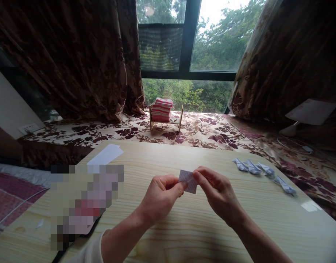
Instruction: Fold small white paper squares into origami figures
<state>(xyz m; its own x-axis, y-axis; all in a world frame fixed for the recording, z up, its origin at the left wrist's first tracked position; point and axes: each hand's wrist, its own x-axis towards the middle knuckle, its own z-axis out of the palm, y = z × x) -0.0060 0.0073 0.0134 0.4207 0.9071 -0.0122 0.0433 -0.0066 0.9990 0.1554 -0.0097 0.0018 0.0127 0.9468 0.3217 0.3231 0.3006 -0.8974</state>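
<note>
A small square of paper (190, 184), patterned on the side facing me, is held up above the wooden table (168, 155). My left hand (163, 193) pinches its left side, with the thumb lying across the front. At the upper right corner, my right hand (218, 191) grips the paper between thumb and fingertips. Several folded white paper pieces (253, 167) lie in a loose row to the right, apart from my hands. Far left on the table rest some flat white paper sheets (105, 155).
A blurred-out object (88, 204) covers the table's left part, with a dark cable running off it. Beyond the table, a floral-covered ledge (206, 128) carries a small rack with folded striped cloths (161, 109). A lamp (310, 111) stands at right. A paper scrap (40, 223) lies lower left.
</note>
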